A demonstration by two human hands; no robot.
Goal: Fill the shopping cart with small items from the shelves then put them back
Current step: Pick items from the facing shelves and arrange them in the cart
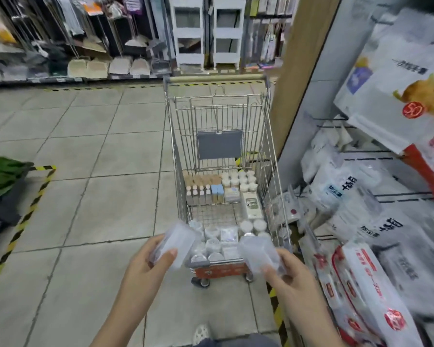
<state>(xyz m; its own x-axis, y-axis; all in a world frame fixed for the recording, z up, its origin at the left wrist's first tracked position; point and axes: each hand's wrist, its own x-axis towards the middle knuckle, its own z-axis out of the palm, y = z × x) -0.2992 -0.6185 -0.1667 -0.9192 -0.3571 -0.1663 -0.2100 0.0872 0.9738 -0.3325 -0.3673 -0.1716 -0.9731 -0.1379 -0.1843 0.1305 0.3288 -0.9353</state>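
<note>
A wire shopping cart (268, 156) stands in front of me, its near end low in the frame. Several small white jars, bottles and boxes (226, 186) lie in its basket. My left hand (145, 261) grips a clear plastic container (178, 244) just left of the cart's near end. My right hand (286, 274) grips a second clear plastic container (258, 251) over the cart's near right corner. Both containers are blurred and held above the cart's rim.
Shelves on the right (361, 196) hold white bagged goods, close to my right arm. Across the tiled aisle are brooms, dustpans and white storage racks (188, 33). A black-yellow taped floor zone and a green item (3, 174) lie at the left. My shoe (201, 334) shows below.
</note>
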